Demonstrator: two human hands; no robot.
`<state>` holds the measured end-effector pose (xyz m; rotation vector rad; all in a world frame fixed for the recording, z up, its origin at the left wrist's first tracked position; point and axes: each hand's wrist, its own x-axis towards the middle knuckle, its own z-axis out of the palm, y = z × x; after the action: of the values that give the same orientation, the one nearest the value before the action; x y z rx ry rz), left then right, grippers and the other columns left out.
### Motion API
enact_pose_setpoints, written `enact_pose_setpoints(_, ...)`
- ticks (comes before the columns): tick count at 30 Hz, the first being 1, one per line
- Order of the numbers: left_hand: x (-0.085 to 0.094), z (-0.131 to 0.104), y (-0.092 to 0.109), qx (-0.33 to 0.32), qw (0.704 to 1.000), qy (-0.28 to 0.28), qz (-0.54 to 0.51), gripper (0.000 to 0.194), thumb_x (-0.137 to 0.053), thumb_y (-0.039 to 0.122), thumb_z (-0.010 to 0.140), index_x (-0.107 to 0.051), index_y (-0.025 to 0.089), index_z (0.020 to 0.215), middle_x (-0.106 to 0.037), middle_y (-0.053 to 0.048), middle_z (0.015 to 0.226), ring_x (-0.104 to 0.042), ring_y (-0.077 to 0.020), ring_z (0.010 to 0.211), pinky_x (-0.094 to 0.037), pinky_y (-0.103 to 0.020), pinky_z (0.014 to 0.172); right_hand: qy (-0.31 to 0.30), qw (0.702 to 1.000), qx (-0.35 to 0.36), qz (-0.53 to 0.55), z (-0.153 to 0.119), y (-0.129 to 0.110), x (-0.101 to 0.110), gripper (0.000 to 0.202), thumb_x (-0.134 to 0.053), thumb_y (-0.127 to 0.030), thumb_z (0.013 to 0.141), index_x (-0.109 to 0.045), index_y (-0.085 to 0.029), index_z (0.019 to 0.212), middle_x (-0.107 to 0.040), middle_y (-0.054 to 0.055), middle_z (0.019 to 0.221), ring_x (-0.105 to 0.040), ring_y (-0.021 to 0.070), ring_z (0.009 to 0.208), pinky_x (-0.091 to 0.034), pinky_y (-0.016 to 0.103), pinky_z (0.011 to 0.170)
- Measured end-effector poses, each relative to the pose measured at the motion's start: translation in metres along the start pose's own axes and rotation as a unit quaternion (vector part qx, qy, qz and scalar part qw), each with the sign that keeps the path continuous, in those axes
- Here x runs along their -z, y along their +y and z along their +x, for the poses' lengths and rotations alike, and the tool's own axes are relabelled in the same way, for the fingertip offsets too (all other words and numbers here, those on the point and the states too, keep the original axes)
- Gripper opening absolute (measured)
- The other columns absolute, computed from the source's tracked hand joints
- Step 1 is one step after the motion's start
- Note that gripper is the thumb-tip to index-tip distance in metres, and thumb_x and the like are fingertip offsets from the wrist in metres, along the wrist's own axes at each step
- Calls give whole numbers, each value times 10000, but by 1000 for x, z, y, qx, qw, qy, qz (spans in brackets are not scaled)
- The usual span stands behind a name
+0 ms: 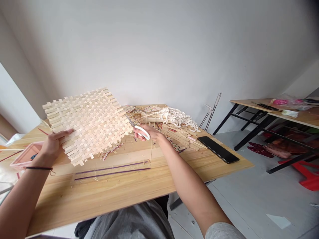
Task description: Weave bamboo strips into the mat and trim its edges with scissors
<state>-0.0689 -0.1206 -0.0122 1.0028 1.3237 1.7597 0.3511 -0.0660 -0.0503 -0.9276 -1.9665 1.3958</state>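
Note:
A woven mat of pale strips [87, 122] is held up, tilted, above the wooden table [119, 196]. My left hand [56, 142] grips its lower left edge, with the thumb on the front face. In my right hand [147, 132] are white-handled scissors [143, 132], their blades at the mat's right edge. A thin pale strip hangs just beside my right hand. Two dark purple strips [112, 174] lie on the table below the mat.
Behind my right hand are loose pale strips [179, 134] and a heap of white curled strips [178, 117]. A black phone [218, 149] lies at the right. A pink basket [23, 159] stands at the left. Another table [264, 108] and a red stool [306, 176] are farther right.

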Motion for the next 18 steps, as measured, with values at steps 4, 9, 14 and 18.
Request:
enact_pose_setpoints(4,-11,-11,11,37,998,-28,-44,451,-960,239,363,-823,184,788,-864,-65,1030,-803,-277,887,-691,-271,690,11,1000,-6,-13,-2,-4,-2,546,-593,-732,888,-613,-203,754,-525,-29,539,-470,129,524,-389,283,551)
enact_pose_setpoints(9,-14,-16,14,20,998,-41,-53,427,-975,241,348,-824,175,742,-862,-46,928,-776,-221,798,-666,-209,647,7,1000,-3,-21,-8,-19,-9,567,-607,-746,895,-576,-198,751,-490,-32,534,-425,121,524,-333,268,522)
enact_pose_setpoints(14,-12,-14,11,45,997,-39,-49,467,-991,258,307,-842,151,737,-863,-63,922,-767,-213,763,-669,-204,656,4,1000,-3,-21,-9,-28,-12,543,-635,-719,900,-553,-201,761,-462,-43,539,-410,118,514,-304,258,502)
enact_pose_setpoints(18,-12,-14,10,43,997,-46,-51,461,-996,259,312,-843,143,731,-864,-65,933,-765,-204,743,-665,-193,654,2,1000,1,-20,-8,-26,-13,525,-641,-696,906,-553,-195,778,-459,-55,544,-398,107,499,-285,246,490)
